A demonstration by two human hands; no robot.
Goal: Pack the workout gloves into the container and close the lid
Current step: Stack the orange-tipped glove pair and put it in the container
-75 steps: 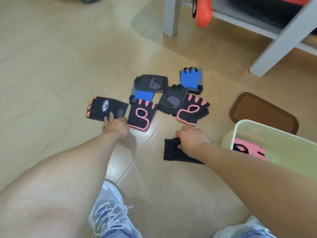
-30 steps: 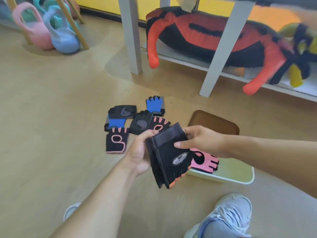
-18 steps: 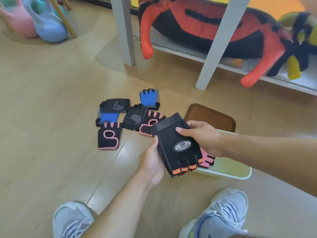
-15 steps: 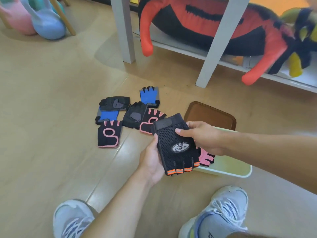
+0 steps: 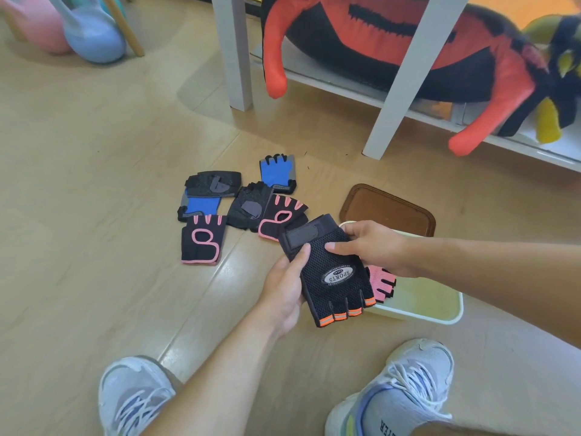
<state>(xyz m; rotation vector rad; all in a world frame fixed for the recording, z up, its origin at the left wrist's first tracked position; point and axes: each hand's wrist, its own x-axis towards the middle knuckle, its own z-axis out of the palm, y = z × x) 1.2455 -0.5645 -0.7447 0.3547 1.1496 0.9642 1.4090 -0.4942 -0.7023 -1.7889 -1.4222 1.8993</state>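
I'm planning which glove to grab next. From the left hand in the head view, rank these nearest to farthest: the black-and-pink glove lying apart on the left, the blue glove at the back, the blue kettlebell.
From the left hand:
1. Black-and-pink glove, on the floor just up-left of it.
2. Blue glove, at the pile's back edge.
3. Blue kettlebell, far top-left corner.

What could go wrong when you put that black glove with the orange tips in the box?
1. The black mesh glove is held by both the left hand and the right hand over the near rim of the container, so it might drop outside or hang over the edge.
2. A glove draped on the rim could stop the brown lid from closing.
3. Six gloves lie overlapping on the floor; one could be missed.
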